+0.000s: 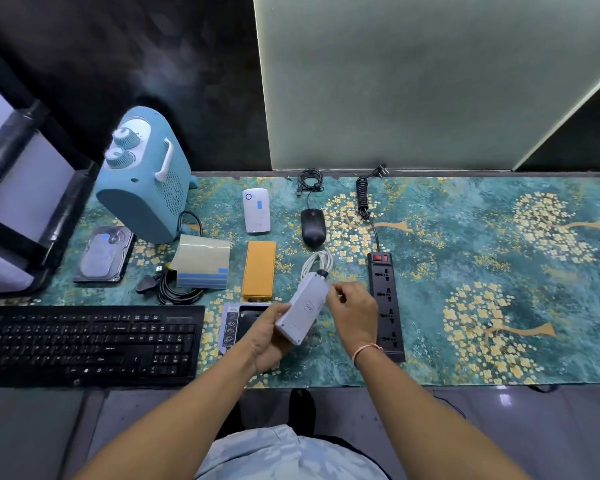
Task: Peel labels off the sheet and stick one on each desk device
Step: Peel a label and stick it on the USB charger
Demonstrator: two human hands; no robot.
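Observation:
My left hand (269,336) grips a white power adapter (302,308) from below and holds it tilted above the desk mat. My right hand (352,311) pinches at the adapter's upper right edge; whether a label is in its fingers is too small to tell. The adapter's white cable (317,260) coils behind it. The label sheet (203,263), with blue labels along its lower part, lies left of an orange case (260,268). A blue label shows on the white router (256,209) and on the hard drive (104,252).
A blue heater (144,174) stands at the back left. A black keyboard (90,344), a black mouse (313,226), a black power strip (386,303), a drive caddy (238,320) and a black cable bundle (174,287) lie on the floral mat (482,271).

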